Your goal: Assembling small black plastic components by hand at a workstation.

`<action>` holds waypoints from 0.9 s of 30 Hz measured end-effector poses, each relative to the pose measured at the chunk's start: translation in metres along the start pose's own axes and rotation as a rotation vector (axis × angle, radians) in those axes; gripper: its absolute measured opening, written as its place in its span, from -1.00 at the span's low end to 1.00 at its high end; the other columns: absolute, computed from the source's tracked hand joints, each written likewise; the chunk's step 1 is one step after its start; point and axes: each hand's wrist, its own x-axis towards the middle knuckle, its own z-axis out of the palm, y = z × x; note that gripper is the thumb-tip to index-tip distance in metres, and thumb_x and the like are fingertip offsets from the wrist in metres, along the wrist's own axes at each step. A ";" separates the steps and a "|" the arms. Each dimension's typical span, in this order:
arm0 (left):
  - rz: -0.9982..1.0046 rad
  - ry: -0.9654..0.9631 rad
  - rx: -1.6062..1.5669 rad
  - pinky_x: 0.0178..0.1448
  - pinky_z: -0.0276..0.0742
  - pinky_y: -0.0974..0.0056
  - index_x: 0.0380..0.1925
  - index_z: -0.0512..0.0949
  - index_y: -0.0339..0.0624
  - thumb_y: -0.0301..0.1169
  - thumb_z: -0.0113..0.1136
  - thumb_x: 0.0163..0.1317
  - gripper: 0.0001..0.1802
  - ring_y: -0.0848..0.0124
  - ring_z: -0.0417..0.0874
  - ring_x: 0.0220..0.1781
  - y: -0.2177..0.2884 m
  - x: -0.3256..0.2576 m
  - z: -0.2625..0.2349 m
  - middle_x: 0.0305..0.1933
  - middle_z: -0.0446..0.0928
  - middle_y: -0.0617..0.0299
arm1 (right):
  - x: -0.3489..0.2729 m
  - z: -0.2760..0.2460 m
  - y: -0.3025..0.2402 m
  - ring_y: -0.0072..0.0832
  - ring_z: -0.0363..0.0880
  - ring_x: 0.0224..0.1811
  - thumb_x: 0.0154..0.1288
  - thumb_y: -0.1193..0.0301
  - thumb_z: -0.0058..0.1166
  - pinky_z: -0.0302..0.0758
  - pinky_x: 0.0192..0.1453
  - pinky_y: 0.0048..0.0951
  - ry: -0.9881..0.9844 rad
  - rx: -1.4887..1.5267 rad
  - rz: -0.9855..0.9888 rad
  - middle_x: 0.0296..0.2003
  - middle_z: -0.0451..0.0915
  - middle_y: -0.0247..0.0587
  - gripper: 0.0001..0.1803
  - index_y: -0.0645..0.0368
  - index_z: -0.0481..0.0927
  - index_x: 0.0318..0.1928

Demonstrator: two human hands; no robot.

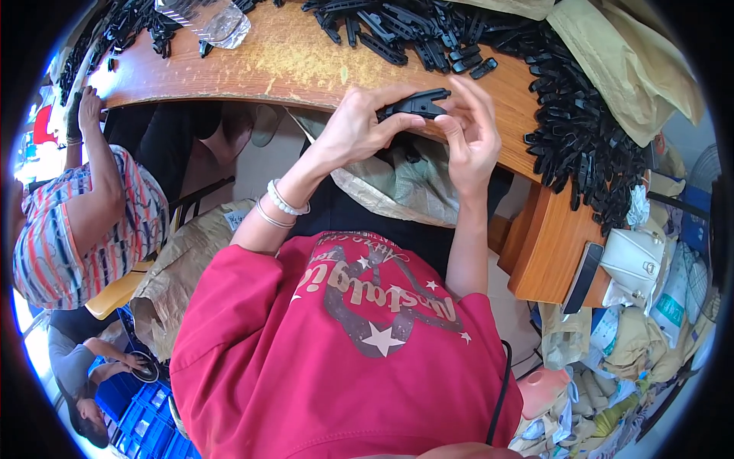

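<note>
A small black plastic clip-like part point(419, 104) is held up just past the table's front edge. My left hand point(359, 126) is closed on its left end, with the thumb along the lower side. At the other end, my right hand point(472, 141) has its thumb and bent fingers about the tip, the thumb seeming to touch it. Below both hands, an open woven sack point(397, 191) lies across my lap, with dark pieces partly visible inside. Loose black plastic parts point(390, 30) lie on the table beyond my hands.
The worn wooden table point(290, 69) curves around me. A large heap of black parts point(577, 145) covers its right side, beside a tan sack point(619, 69). Clear plastic point(222, 27) lies far left. A white bag point(633, 260) stands right; a co-worker point(92, 214) sits left.
</note>
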 end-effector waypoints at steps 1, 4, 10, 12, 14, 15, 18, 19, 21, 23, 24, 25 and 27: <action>0.099 0.026 0.048 -0.52 0.41 0.41 -0.09 0.57 -0.30 -0.39 0.28 0.13 -0.65 0.56 0.47 -0.65 -0.001 -0.001 -0.001 -0.47 0.61 0.07 | -0.001 -0.005 -0.003 -0.57 0.52 -0.22 0.14 0.64 0.15 0.48 -0.17 -0.60 -0.088 0.022 0.120 -0.25 0.54 -0.30 -0.74 0.30 0.60 -0.11; 0.055 0.028 0.061 -0.48 0.43 0.36 -0.11 0.57 -0.29 -0.37 0.30 0.11 -0.65 0.49 0.50 -0.61 0.004 -0.004 0.001 -0.44 0.61 0.03 | -0.001 -0.009 0.003 -0.58 0.52 -0.27 0.15 0.65 0.13 0.46 -0.19 -0.62 -0.111 -0.133 -0.032 -0.26 0.54 -0.30 -0.75 0.28 0.61 -0.12; 0.192 -0.077 0.062 -0.28 0.51 0.25 -0.15 0.57 -0.31 -0.32 0.30 0.10 -0.65 0.21 0.63 -0.44 -0.012 -0.005 0.010 -0.41 0.60 -0.05 | 0.003 -0.042 0.011 -0.64 0.52 -0.31 0.11 0.65 0.18 0.46 -0.22 -0.63 -0.306 0.010 0.211 -0.30 0.57 -0.28 -0.80 0.33 0.64 -0.20; 0.294 -0.168 0.273 -0.19 0.52 0.15 -0.21 0.60 -0.27 -0.25 0.32 0.06 -0.64 0.09 0.64 -0.30 -0.016 -0.010 0.012 -0.37 0.59 0.00 | 0.009 -0.054 0.014 -0.62 0.54 -0.29 0.16 0.63 0.15 0.47 -0.22 -0.63 -0.280 -0.105 0.200 -0.27 0.59 -0.27 -0.81 0.27 0.66 -0.18; 0.345 -0.269 0.381 -0.18 0.53 0.12 -0.31 0.61 -0.23 -0.22 0.31 0.05 -0.69 0.08 0.61 -0.29 -0.013 -0.009 0.014 -0.33 0.55 0.06 | 0.021 -0.059 0.021 -0.57 0.58 -0.28 0.23 0.59 0.08 0.47 -0.25 -0.59 -0.160 -0.229 0.136 -0.30 0.60 -0.26 -0.83 0.23 0.67 -0.19; 0.434 -0.216 0.349 -0.19 0.52 0.13 -0.31 0.61 -0.24 -0.23 0.29 0.07 -0.70 0.07 0.60 -0.31 -0.010 -0.004 0.012 -0.34 0.54 0.06 | 0.030 -0.061 0.026 -0.59 0.54 -0.34 0.26 0.57 0.06 0.44 -0.29 -0.60 -0.138 -0.391 0.038 -0.31 0.59 -0.25 -0.82 0.23 0.66 -0.16; 0.421 0.033 0.420 -0.27 0.51 0.12 -0.31 0.60 -0.21 -0.35 0.20 0.16 -0.83 0.07 0.57 -0.35 -0.007 0.020 -0.007 -0.38 0.52 0.06 | 0.057 -0.060 0.044 -0.48 0.50 -0.40 0.28 0.46 0.07 0.42 -0.27 -0.52 -0.047 -0.700 -0.155 -0.39 0.55 -0.18 -0.79 0.19 0.64 -0.11; 0.485 0.226 0.460 -0.28 0.51 0.12 -0.35 0.59 -0.20 -0.31 0.17 0.20 -0.82 0.07 0.59 -0.35 -0.010 0.033 -0.014 -0.38 0.54 0.05 | 0.064 -0.052 0.045 -0.43 0.50 -0.39 0.28 0.41 0.09 0.42 -0.25 -0.48 -0.042 -0.771 -0.160 -0.40 0.53 -0.16 -0.78 0.18 0.65 -0.11; 0.372 0.349 0.620 -0.30 0.51 0.13 -0.41 0.57 -0.20 -0.23 0.15 0.22 -0.75 0.07 0.61 -0.36 -0.028 0.054 -0.024 -0.39 0.56 0.05 | 0.068 -0.042 0.040 -0.10 0.56 -0.24 0.24 0.27 0.14 0.45 -0.18 -0.20 -0.089 -0.959 -0.060 -0.27 0.52 -0.06 -0.70 0.15 0.60 -0.09; 0.261 0.298 0.737 -0.31 0.51 0.11 -0.46 0.55 -0.21 -0.15 0.15 0.21 -0.68 0.06 0.61 -0.39 -0.033 0.055 -0.028 -0.43 0.57 0.06 | 0.063 -0.040 0.036 -0.02 0.54 -0.22 0.21 0.32 0.16 0.45 -0.16 -0.16 -0.103 -1.034 -0.056 -0.23 0.50 0.05 -0.70 0.16 0.53 -0.07; 0.231 0.281 0.728 -0.32 0.50 0.10 -0.42 0.53 -0.21 -0.18 0.20 0.17 -0.71 0.05 0.60 -0.38 -0.037 0.054 -0.030 -0.45 0.56 0.04 | 0.063 -0.042 0.040 -0.02 0.54 -0.22 0.21 0.32 0.16 0.45 -0.16 -0.16 -0.103 -1.032 -0.061 -0.23 0.50 0.05 -0.70 0.16 0.53 -0.07; 0.226 0.279 0.728 -0.32 0.50 0.10 -0.42 0.53 -0.21 -0.18 0.20 0.17 -0.71 0.05 0.60 -0.38 -0.040 0.050 -0.031 -0.45 0.56 0.04 | 0.060 -0.044 0.041 -0.02 0.54 -0.20 0.20 0.37 0.17 0.45 -0.15 -0.16 -0.076 -1.001 -0.102 -0.23 0.50 0.06 -0.70 0.19 0.51 -0.08; 0.177 0.373 0.595 -0.31 0.50 0.08 -0.38 0.50 -0.20 -0.21 0.27 0.11 -0.72 0.03 0.60 -0.38 -0.046 0.043 -0.034 -0.47 0.56 0.04 | 0.054 -0.047 0.042 -0.02 0.54 -0.20 0.17 0.52 0.13 0.46 -0.14 -0.16 -0.001 -0.973 -0.191 -0.25 0.51 0.05 -0.74 0.27 0.50 -0.11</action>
